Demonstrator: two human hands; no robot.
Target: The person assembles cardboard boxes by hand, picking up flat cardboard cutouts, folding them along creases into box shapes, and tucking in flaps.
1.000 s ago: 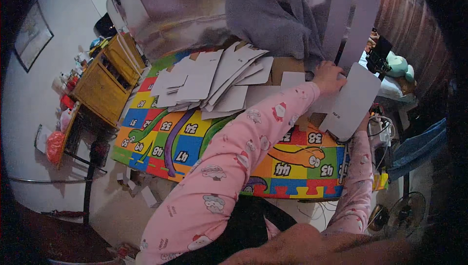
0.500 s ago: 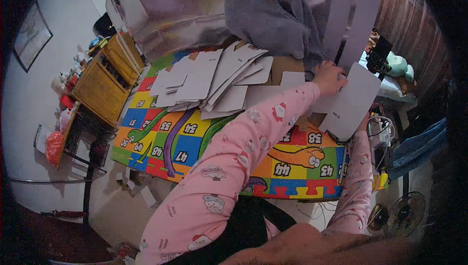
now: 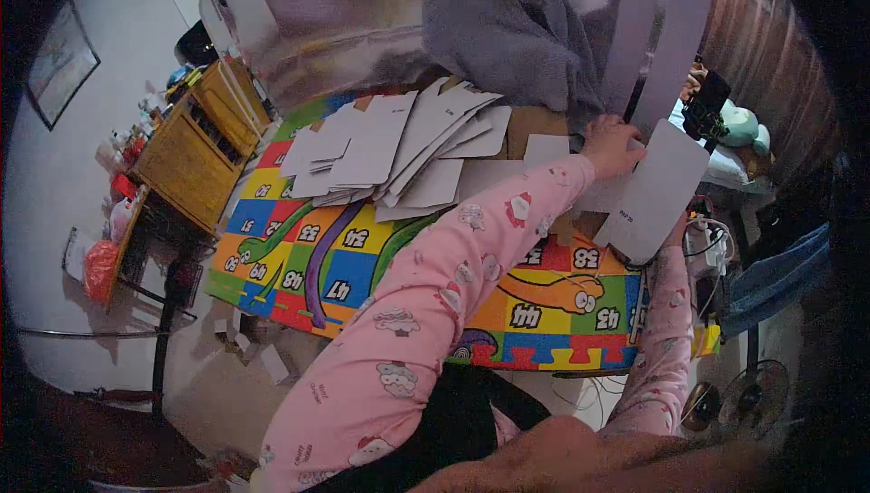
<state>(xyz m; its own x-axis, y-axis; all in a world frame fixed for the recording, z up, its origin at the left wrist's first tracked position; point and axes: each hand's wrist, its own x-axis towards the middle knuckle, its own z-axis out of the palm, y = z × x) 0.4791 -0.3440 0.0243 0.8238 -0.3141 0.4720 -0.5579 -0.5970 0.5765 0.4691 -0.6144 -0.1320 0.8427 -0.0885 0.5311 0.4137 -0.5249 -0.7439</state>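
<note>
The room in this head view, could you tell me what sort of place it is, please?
Probably a home room, used for paper craft: a colourful numbered play mat on the floor, flat white card sheets piled on it, and a yellow wooden shelf with toys.

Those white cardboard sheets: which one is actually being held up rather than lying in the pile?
The large white sheet at the right, lifted and tilted between the left hand and the right; the others lie fanned on the colourful mat.

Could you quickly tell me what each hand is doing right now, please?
Left hand: closed on the top edge of the white card sheet.
Right hand: hidden behind that sheet; its grip cannot be told.
</note>
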